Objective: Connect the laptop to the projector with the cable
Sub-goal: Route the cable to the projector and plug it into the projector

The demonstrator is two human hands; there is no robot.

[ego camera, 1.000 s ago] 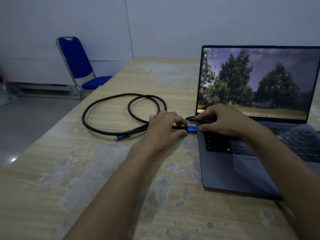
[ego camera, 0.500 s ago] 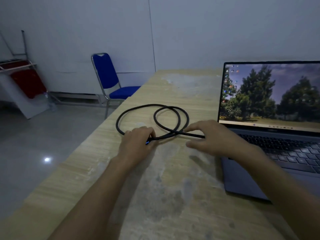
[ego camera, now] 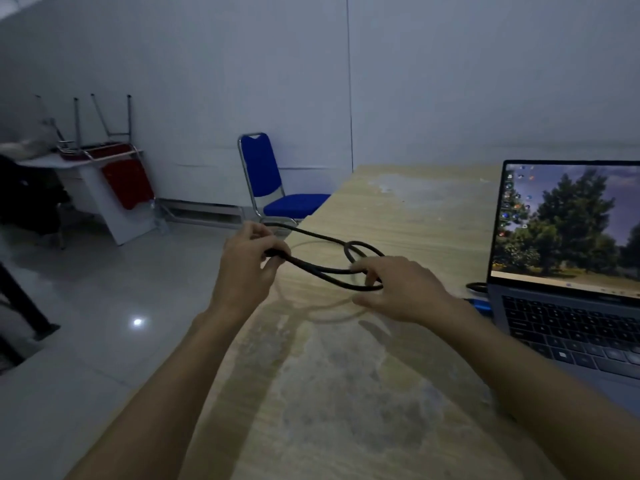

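An open grey laptop (ego camera: 568, 327) with a lit tree wallpaper stands at the right of the wooden table (ego camera: 346, 393). A blue plug (ego camera: 479, 304) of the black cable (ego camera: 313, 266) sits at the laptop's left side. The looped cable hangs in the air above the table between my hands. My left hand (ego camera: 247, 268) grips one end of the loops over the table's left edge. My right hand (ego camera: 398, 289) has its fingers hooked around the cable's other bend. No projector is in view.
A blue chair (ego camera: 273, 188) stands by the wall beyond the table's left edge. A white desk with an upturned red chair (ego camera: 114, 168) is at the far left. A second dark cable (ego camera: 476, 287) curls behind the laptop's left corner. Tiled floor lies left.
The cable loops have been lifted off the table into the air by both hands. The view has swung left, so the laptop sits farther right.
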